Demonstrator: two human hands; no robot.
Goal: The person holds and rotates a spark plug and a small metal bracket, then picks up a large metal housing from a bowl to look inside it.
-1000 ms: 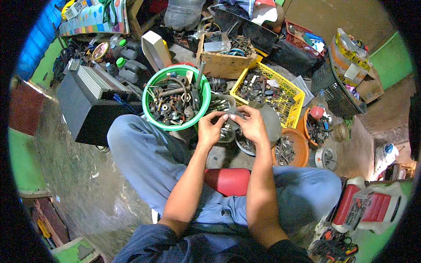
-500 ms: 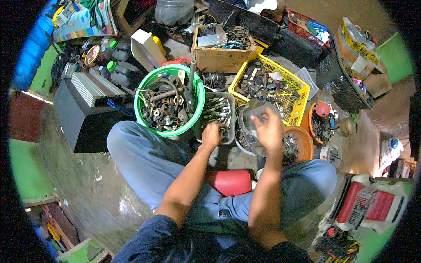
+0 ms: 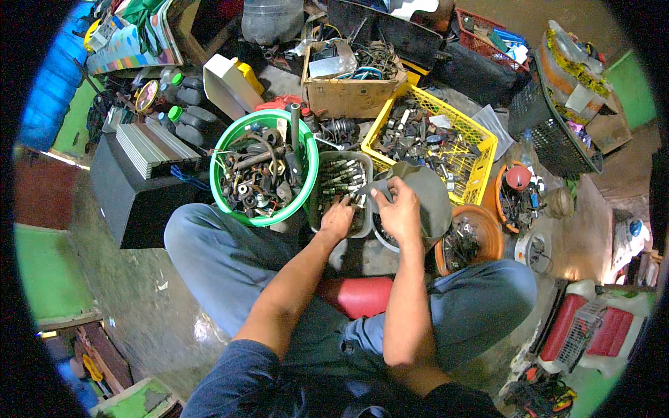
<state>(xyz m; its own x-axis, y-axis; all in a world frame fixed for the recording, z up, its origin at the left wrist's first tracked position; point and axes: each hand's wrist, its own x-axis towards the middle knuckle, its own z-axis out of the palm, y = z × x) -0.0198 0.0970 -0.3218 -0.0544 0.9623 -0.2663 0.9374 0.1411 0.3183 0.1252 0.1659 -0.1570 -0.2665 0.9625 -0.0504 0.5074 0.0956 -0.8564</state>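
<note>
My left hand reaches into a grey plastic tub, its fingers curled together over the contents. Slim white-and-metal parts like spark plugs lie in rows there; anything between the fingertips is hidden. Beside the tub, my right hand has thumb and fingers pinched on a dark grey rounded sheet, whose exact kind I cannot tell. The sheet covers much of a pale round bucket. Left of the tub stands a green basin full of worn metal parts.
A yellow crate of small parts, a cardboard box of cables and a brown bowl surround the work area. A black speaker-like box stands left. Between my bent legs lies a red object.
My right hand has moved left toward the tub, and the grey sheet now shows more plainly over the bucket. My left hand stays in the tub, its fingers slightly shifted. The view has shifted slightly.
</note>
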